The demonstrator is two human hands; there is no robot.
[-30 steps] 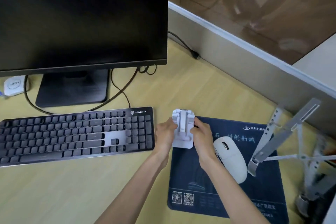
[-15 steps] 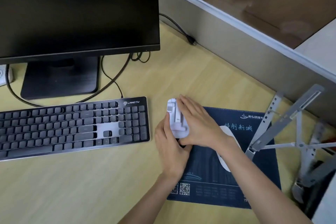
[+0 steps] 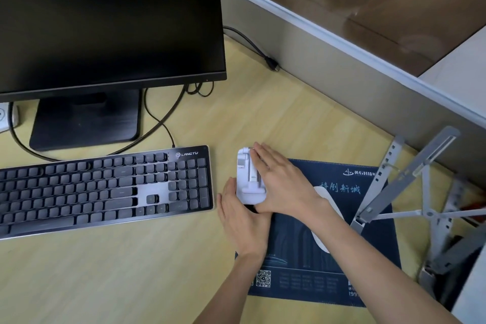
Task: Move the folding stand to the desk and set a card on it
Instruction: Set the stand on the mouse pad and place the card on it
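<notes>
The small white folding stand (image 3: 247, 179) is seen lying on the desk (image 3: 263, 113), at the mouse pad's (image 3: 368, 258) left edge, just right of the keyboard (image 3: 105, 187). It is covered from the right by the flat, open-fingered right hand (image 3: 284, 187) and braced at its near end by the left hand (image 3: 242, 218). Neither hand is closed around it.

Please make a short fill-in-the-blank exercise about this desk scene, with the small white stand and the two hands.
1. The white folding stand sits between the mouse pad and the ____.
2. The right hand lies flat on the stand, and under its wrist is a white ____.
3. The left hand touches the stand's ____ end.
4. The monitor screen is ____.

Missing words: keyboard; mouse; near; dark
</notes>
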